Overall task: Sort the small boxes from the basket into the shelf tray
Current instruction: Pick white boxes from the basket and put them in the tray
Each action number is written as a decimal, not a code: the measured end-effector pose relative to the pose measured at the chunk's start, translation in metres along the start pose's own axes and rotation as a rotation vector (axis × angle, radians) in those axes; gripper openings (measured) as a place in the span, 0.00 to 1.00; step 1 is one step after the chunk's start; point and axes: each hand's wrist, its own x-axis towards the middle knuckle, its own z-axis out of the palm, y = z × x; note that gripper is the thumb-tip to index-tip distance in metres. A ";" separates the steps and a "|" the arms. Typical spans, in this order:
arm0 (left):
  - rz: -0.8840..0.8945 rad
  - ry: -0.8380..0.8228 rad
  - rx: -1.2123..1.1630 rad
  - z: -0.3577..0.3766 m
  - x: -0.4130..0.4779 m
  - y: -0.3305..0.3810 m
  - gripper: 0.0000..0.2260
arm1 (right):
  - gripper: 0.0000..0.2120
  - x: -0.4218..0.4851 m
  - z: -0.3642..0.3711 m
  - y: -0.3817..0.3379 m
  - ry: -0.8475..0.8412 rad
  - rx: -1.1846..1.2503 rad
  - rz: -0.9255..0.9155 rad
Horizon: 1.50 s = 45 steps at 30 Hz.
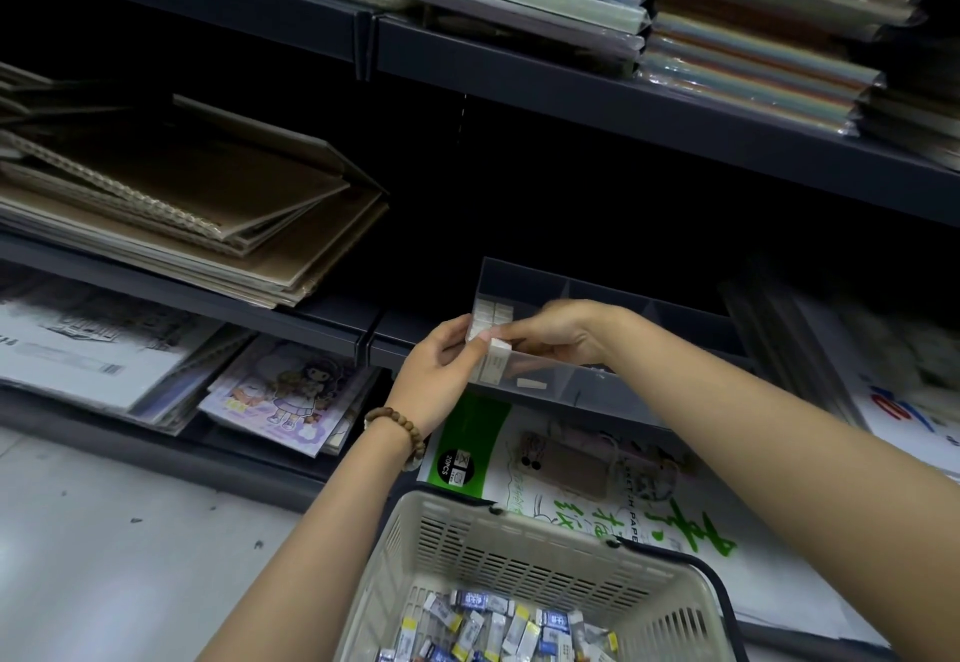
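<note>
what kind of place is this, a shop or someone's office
Most likely a stationery shop aisle: shelves stacked with spiral sketchbooks and wrapped packs of coloured paper, plus a shopping basket holding many small boxes.

One basket (519, 531), one tray (613, 292), two hands (436, 365) (558, 334) — boxes (493, 630) beyond counting.

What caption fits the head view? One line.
Left hand and right hand hold white boxes at the clear shelf tray above the basket.
</note>
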 end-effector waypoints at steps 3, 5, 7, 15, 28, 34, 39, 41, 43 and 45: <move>0.003 0.010 0.010 -0.001 0.001 -0.001 0.24 | 0.28 -0.002 -0.001 0.001 -0.008 -0.114 -0.014; 0.009 0.009 0.012 -0.001 0.001 -0.002 0.24 | 0.27 0.000 -0.001 0.003 0.006 -0.125 -0.019; 0.015 0.005 0.026 -0.001 -0.001 -0.002 0.24 | 0.27 0.000 0.001 0.003 0.021 -0.136 -0.020; 0.010 -0.035 0.007 -0.001 -0.004 -0.004 0.23 | 0.17 0.000 0.005 0.004 0.153 0.011 -0.120; 0.017 -0.109 0.313 -0.015 -0.046 -0.019 0.23 | 0.10 -0.088 -0.007 0.077 0.351 0.198 -0.548; -0.150 -0.279 0.488 -0.009 -0.085 -0.071 0.21 | 0.07 -0.085 0.031 0.227 0.254 0.256 -0.166; -0.363 -0.588 0.586 0.035 -0.146 -0.156 0.23 | 0.05 -0.066 0.089 0.357 0.111 0.202 0.276; -0.504 -0.629 0.568 0.050 -0.166 -0.190 0.21 | 0.05 -0.063 0.105 0.392 0.079 0.154 0.382; -0.614 -0.608 0.529 0.061 -0.179 -0.218 0.16 | 0.11 -0.057 0.118 0.416 0.037 0.098 0.414; -0.639 -0.651 0.543 0.070 -0.184 -0.242 0.08 | 0.14 -0.052 0.126 0.431 -0.004 0.041 0.416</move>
